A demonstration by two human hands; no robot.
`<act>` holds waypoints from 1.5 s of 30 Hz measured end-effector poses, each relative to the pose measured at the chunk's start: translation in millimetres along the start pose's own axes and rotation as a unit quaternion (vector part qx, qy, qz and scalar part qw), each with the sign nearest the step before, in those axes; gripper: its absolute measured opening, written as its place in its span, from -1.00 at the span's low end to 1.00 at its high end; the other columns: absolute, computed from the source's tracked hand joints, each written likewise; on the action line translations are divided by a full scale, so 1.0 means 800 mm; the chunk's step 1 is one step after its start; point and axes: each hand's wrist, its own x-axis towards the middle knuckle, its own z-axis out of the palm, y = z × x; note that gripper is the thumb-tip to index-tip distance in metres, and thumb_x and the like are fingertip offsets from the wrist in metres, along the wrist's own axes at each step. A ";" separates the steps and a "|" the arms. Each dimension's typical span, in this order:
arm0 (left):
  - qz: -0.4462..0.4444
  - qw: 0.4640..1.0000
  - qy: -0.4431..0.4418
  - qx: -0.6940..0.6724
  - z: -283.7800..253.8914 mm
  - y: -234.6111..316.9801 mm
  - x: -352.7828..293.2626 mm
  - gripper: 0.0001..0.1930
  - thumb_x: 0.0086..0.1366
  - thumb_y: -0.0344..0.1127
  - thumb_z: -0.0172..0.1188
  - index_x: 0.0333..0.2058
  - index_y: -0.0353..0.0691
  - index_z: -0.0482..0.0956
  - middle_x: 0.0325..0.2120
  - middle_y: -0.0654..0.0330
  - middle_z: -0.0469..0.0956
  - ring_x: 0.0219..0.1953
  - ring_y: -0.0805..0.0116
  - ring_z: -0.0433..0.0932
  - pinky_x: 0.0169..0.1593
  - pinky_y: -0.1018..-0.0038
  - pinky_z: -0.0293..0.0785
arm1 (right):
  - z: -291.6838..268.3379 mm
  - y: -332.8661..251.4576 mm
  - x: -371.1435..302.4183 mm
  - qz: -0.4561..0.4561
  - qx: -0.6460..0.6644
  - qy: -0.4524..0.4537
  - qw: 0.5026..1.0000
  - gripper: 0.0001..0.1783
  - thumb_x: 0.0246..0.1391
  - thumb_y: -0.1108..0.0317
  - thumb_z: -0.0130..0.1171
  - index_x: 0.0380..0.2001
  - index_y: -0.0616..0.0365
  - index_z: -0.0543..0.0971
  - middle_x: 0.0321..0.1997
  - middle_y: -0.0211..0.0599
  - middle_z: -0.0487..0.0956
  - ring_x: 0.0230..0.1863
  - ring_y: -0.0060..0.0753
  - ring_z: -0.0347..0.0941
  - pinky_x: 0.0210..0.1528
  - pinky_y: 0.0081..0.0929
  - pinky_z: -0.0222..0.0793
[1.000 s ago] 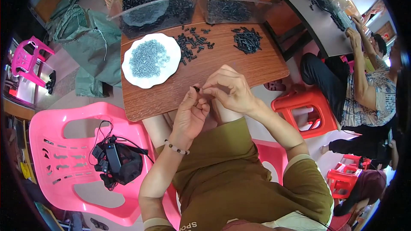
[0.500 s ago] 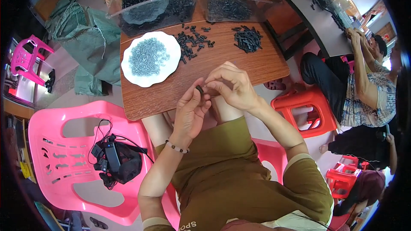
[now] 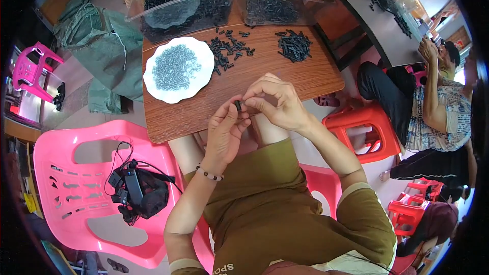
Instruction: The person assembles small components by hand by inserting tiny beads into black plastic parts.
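Note:
Over the near edge of the brown wooden table (image 3: pixel 254 81), my left hand (image 3: pixel 224 130) is closed, pinching a small black plastic piece (image 3: pixel 238 105) between thumb and fingers. My right hand (image 3: pixel 277 103) meets it there, thumb and forefinger pressed together at the black piece; whatever lies between those fingertips is too small to name. A white scalloped plate (image 3: pixel 206 63) on the table carries a heap of tiny clear pieces (image 3: pixel 175 66). Loose black pieces (image 3: pixel 229 48) lie scattered to the right of the plate. Farther right is a denser pile of black pieces (image 3: pixel 294 46).
Two clear plastic bins (image 3: pixel 186 18) (image 3: pixel 277 12) of black parts stand at the table's back. To the left are green sacks (image 3: pixel 104 46) and a pink chair (image 3: pixel 76 173) bearing a black pouch with cables. A red stool (image 3: pixel 364 132) and a person (image 3: pixel 433 107) at another table are at right.
The black piece in my left hand has turned slightly between the fingers. Both my hands stay nearly in place. At right, the other person's hands have shifted.

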 end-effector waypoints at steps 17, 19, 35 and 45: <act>-0.055 0.995 0.062 -0.059 0.001 -0.004 -0.004 -0.75 0.28 -0.22 0.17 -0.13 -0.19 0.50 -0.34 0.27 0.59 -0.31 0.52 0.59 -0.29 0.67 0.55 | 0.014 0.008 -0.011 -0.151 -0.111 0.076 0.979 -0.79 -0.30 0.59 0.30 -0.47 0.12 0.62 -0.39 -0.37 0.55 -0.33 -0.30 0.41 -0.24 -0.43 0.30; -0.056 0.995 0.067 -0.055 0.003 -0.005 -0.005 -0.77 0.28 -0.22 0.17 -0.15 -0.18 0.50 -0.35 0.28 0.59 -0.32 0.53 0.59 -0.29 0.68 0.54 | 0.017 0.011 -0.013 -0.152 -0.118 0.075 0.978 -0.78 -0.30 0.58 0.31 -0.46 0.12 0.62 -0.38 -0.36 0.56 -0.32 -0.30 0.41 -0.23 -0.42 0.30; -0.063 0.996 0.055 -0.014 0.002 -0.012 -0.004 -0.72 0.28 -0.18 0.17 -0.10 -0.16 0.51 -0.35 0.33 0.59 -0.35 0.60 0.54 -0.30 0.70 0.49 | 0.009 0.002 -0.020 -0.085 -0.121 0.032 0.988 -0.74 -0.29 0.52 0.34 -0.39 0.17 0.62 -0.31 -0.31 0.57 -0.27 -0.25 0.41 -0.20 -0.40 0.32; -0.088 0.995 0.020 -0.051 0.008 -0.021 -0.009 -0.68 0.30 -0.19 0.14 -0.03 -0.17 0.50 -0.28 0.33 0.57 -0.29 0.60 0.51 -0.23 0.66 0.47 | 0.010 0.011 -0.038 -0.139 -0.098 0.108 0.979 -0.76 -0.30 0.55 0.34 -0.43 0.16 0.60 -0.32 -0.33 0.57 -0.27 -0.24 0.41 -0.19 -0.38 0.33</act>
